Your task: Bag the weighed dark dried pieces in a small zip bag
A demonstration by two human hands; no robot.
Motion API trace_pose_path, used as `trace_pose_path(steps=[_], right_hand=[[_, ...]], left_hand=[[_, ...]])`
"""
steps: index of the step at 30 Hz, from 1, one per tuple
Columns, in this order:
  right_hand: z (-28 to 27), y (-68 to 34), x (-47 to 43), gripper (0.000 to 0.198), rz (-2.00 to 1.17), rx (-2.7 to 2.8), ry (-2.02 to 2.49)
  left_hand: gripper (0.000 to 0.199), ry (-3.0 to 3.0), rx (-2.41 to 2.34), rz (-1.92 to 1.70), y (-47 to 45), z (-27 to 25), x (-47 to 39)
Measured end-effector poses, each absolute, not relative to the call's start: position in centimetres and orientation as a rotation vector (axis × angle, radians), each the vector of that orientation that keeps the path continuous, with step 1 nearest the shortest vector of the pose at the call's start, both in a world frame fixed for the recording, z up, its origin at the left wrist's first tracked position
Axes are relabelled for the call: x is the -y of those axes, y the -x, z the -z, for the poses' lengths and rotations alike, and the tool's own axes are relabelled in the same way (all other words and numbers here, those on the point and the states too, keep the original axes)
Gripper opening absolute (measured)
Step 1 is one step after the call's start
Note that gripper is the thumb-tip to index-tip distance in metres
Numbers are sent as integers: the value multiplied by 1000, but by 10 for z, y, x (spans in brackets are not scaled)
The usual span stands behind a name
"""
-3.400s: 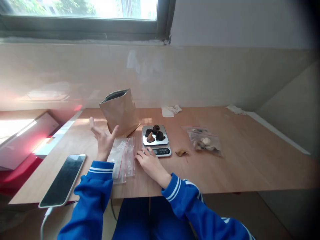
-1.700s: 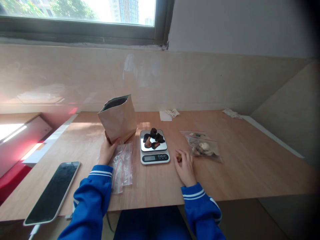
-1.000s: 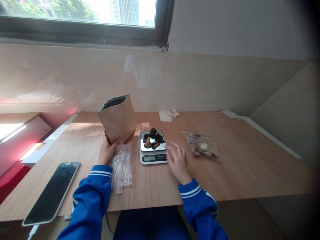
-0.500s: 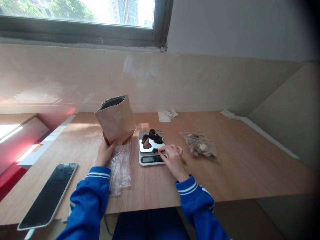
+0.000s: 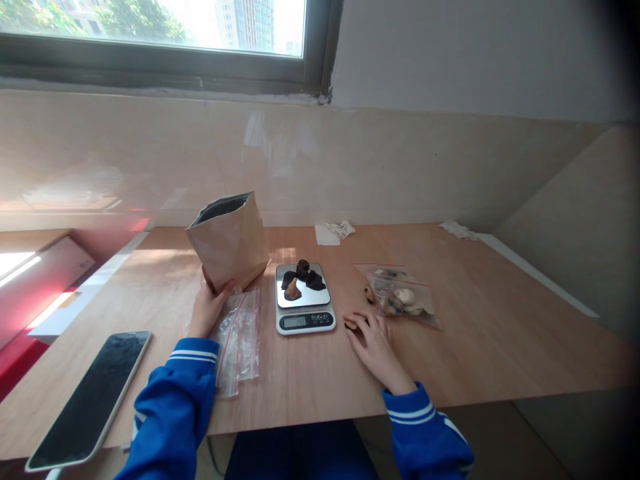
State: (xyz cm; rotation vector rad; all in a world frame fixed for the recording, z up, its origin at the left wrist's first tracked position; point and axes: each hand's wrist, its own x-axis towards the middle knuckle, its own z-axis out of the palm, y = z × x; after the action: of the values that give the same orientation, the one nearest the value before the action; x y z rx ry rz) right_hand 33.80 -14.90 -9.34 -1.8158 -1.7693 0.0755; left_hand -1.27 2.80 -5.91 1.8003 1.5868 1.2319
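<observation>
My left hand [image 5: 210, 305] is closed on the lower left side of a brown paper bag [image 5: 227, 243], which stands upright with its mouth open. Right of it, a kitchen scale [image 5: 306, 320] has its display lit; several dark dried pieces [image 5: 303, 272] and a lighter brown one [image 5: 293, 290] lie on its plate. My right hand [image 5: 373, 343] is low over the table, right of the scale, fingers curled around a small brown dried piece [image 5: 352, 325] with a dark edge. Another brown piece [image 5: 369, 294] rests beyond that hand, beside the filled zip bags [image 5: 407, 300].
Flat, clear zip bags [image 5: 237, 347] lie between my left forearm and the scale. A phone [image 5: 90, 400] with a cable is at the table's left. Crumpled tissue [image 5: 341, 230] and a white paper [image 5: 327, 235] lie by the wall; more tissue [image 5: 459, 230] is at the far right.
My right hand has moved from the scale's front edge to the right, down to the table. The dark piece it held at the plate is gone from there. The left hand still holds the bag.
</observation>
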Motion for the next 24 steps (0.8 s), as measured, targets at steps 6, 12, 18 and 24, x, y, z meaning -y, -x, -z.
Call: trace_pose_path(steps=[6, 12, 18, 24], right_hand=[[78, -324, 137, 26, -204, 1641, 1626], [35, -282, 94, 8, -232, 1699, 1463], [31, -270, 98, 26, -93, 1717, 1651], [73, -305, 145, 24, -96, 1608, 1705]], left_hand=[[79, -1781, -1586, -1221, 12, 60, -28], [77, -1772, -1629, -1187, 12, 59, -28], [76, -1756, -1639, -1169, 12, 57, -26], [76, -1769, -1641, -1180, 12, 58, -27]])
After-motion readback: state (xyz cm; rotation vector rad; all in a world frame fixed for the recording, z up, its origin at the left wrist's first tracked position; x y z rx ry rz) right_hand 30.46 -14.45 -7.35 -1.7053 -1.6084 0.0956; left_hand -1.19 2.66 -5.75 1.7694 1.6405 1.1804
